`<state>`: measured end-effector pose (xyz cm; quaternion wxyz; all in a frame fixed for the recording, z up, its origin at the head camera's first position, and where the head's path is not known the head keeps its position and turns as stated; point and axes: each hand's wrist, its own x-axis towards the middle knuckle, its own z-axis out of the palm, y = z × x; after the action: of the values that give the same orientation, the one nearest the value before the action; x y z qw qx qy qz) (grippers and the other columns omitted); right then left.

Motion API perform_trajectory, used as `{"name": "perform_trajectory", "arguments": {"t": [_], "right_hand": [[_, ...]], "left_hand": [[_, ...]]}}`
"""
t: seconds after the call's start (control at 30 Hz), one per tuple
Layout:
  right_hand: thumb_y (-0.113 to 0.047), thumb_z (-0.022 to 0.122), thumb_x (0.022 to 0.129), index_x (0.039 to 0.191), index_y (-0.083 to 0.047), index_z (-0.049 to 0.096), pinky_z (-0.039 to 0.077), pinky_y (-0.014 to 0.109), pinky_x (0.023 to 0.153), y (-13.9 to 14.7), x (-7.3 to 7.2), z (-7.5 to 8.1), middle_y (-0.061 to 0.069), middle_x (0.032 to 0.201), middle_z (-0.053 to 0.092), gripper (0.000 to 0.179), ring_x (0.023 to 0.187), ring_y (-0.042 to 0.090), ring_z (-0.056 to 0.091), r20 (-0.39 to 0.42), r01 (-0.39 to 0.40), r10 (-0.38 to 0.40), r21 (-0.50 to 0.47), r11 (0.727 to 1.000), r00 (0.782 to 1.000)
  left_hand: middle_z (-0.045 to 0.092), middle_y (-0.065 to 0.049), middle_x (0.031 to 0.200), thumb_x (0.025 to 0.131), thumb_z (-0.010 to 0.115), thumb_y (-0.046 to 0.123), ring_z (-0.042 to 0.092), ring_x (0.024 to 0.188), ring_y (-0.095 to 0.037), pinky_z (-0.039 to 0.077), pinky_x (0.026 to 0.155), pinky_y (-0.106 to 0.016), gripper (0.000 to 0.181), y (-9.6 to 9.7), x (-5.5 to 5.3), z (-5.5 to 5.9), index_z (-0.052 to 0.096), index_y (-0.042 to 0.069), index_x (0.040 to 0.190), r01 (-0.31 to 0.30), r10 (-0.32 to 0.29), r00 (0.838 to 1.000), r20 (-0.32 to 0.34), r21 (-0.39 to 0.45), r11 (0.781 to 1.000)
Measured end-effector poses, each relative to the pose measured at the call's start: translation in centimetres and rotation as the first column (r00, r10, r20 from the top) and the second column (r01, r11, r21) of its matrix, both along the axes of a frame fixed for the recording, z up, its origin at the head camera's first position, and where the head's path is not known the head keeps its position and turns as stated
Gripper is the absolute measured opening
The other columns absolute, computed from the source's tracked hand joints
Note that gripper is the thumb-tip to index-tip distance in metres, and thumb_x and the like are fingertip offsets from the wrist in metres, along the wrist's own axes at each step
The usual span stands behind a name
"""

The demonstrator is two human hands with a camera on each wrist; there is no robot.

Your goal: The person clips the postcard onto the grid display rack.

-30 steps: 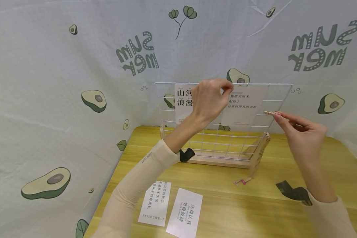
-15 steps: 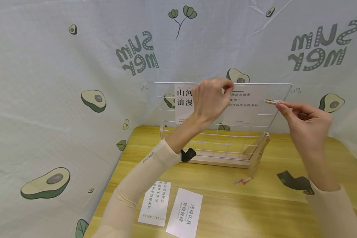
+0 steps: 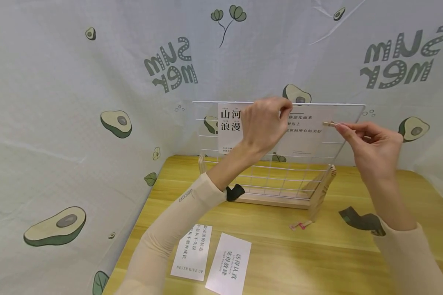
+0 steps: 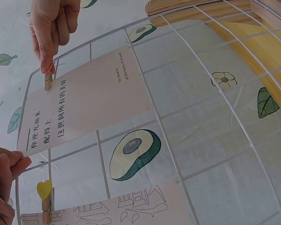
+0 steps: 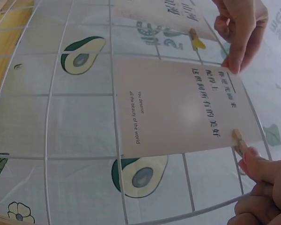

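A white printed card (image 3: 304, 141) lies against a white wire grid (image 3: 267, 182). My left hand (image 3: 263, 123) pinches the card's upper left corner at the top bar. At its right edge, my right hand (image 3: 378, 145) pinches a small wooden clothespin (image 3: 329, 123) between thumb and index finger. In the left wrist view the clothespin (image 4: 48, 83) overlaps the card's edge beside a grid wire. From the right wrist view, the clothespin's tip (image 5: 237, 135) is on the card; whether it clamps the wire cannot be told. Another card (image 3: 229, 131) hangs to the left, partly behind my left hand.
A clothespin with a yellow heart (image 4: 44, 190) holds the left card. The grid stands in a wooden base (image 3: 273, 200) on a wooden table (image 3: 280, 254). Two cards, one at left (image 3: 193, 254) and another (image 3: 229, 264), lie in front, with pink-decorated clothespins (image 3: 300, 225) near the base.
My right hand has raised the clothespin and then moved it left onto the card's right edge. The left hand stays at the top bar, and the card has shifted slightly.
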<state>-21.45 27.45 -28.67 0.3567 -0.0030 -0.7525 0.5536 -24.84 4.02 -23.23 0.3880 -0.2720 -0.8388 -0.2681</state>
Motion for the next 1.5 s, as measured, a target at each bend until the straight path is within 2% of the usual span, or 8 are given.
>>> {"name": "perform_trajectory", "arguments": {"t": [0.3,0.63,0.73,0.83,1.03,1.33,1.43,1.5], "right_hand": [[-0.006,0.084,0.085,0.098,0.003,0.081,0.024,0.021,0.049,0.3,-0.2,0.4,-0.012,0.072,0.076,0.017,0.054,0.006,0.044,0.008,-0.066,0.067,-0.115,0.991,0.998],[-0.011,0.083,0.088,0.106,0.002,0.080,0.023,0.021,0.046,-0.2,0.5,-0.1,-0.020,0.064,0.065,0.022,0.047,0.006,0.035,-0.054,0.016,-0.013,0.060,0.998,0.998],[-0.008,0.082,0.088,0.107,0.004,0.079,0.021,0.020,0.046,-0.4,1.2,-0.5,-0.019,0.058,0.056,0.022,0.045,0.004,0.031,-0.145,0.043,-0.031,0.083,0.996,0.989],[-0.005,0.080,0.088,0.106,0.006,0.079,0.021,0.017,0.047,-0.7,2.2,-1.3,-0.020,0.059,0.054,0.021,0.046,0.002,0.031,-0.204,0.054,-0.034,0.096,0.994,0.978],[-0.002,0.077,0.089,0.105,0.008,0.078,0.022,0.017,0.046,-1.5,3.9,-3.6,-0.021,0.061,0.053,0.018,0.047,0.000,0.031,-0.149,0.059,-0.038,0.139,0.989,0.988],[0.005,0.080,0.084,0.101,-0.001,0.082,0.024,0.019,0.045,-0.3,4.6,-11.8,-0.018,0.066,0.055,0.018,0.051,-0.003,0.033,-0.026,-0.040,0.051,0.324,0.945,0.998],[0.003,0.082,0.083,0.099,-0.004,0.082,0.023,0.021,0.045,-0.3,5.4,-13.9,-0.015,0.066,0.055,0.017,0.051,-0.002,0.030,0.043,-0.085,0.074,0.395,0.915,0.996],[0.001,0.083,0.082,0.097,-0.005,0.082,0.023,0.021,0.043,-0.3,6.0,-15.2,-0.011,0.068,0.058,0.016,0.051,-0.001,0.028,0.098,-0.124,0.089,0.445,0.887,0.991]], "left_hand": [[0.079,0.006,0.082,0.099,0.067,0.014,0.059,0.056,-0.006,0.026,0.048,-0.015,0.016,0.4,0.2,-0.3,0.083,0.017,0.096,-0.042,0.042,0.997,-0.070,0.003,0.999],[0.081,0.010,0.089,0.099,0.070,0.021,0.067,0.062,-0.004,0.034,0.049,-0.014,0.012,-0.1,0.4,-1.1,0.082,0.020,0.096,-0.078,0.079,0.986,-0.147,0.015,0.997],[0.081,0.009,0.093,0.097,0.074,0.020,0.072,0.070,-0.005,0.038,0.050,-0.015,0.008,-0.9,0.9,-1.4,0.082,0.018,0.096,-0.058,0.065,0.987,-0.150,0.052,0.997],[0.082,0.005,0.095,0.095,0.076,0.018,0.062,0.058,-0.007,0.029,0.048,-0.015,0.009,-1.8,1.6,-1.9,0.081,0.014,0.100,0.011,-0.001,0.990,-0.139,0.076,0.997],[0.081,0.001,0.093,0.092,0.078,0.015,0.051,0.049,-0.006,0.021,0.046,-0.013,0.011,-3.2,3.6,-4.1,0.080,0.009,0.102,0.131,-0.125,0.986,-0.110,0.046,0.990],[0.080,-0.001,0.093,0.090,0.081,0.015,0.053,0.050,-0.006,0.020,0.046,-0.009,0.011,-5.8,5.7,-9.9,0.080,0.010,0.100,0.131,-0.129,0.988,0.086,-0.016,0.991],[0.080,-0.002,0.098,0.089,0.081,0.015,0.054,0.052,-0.007,0.023,0.046,-0.009,0.012,-7.0,6.3,-12.2,0.080,0.010,0.100,0.137,-0.120,0.965,0.233,-0.059,0.989],[0.080,-0.004,0.102,0.088,0.082,0.014,0.056,0.055,-0.008,0.026,0.046,-0.010,0.014,-7.8,6.6,-13.6,0.080,0.008,0.100,0.154,-0.103,0.929,0.356,-0.117,0.981]]}}
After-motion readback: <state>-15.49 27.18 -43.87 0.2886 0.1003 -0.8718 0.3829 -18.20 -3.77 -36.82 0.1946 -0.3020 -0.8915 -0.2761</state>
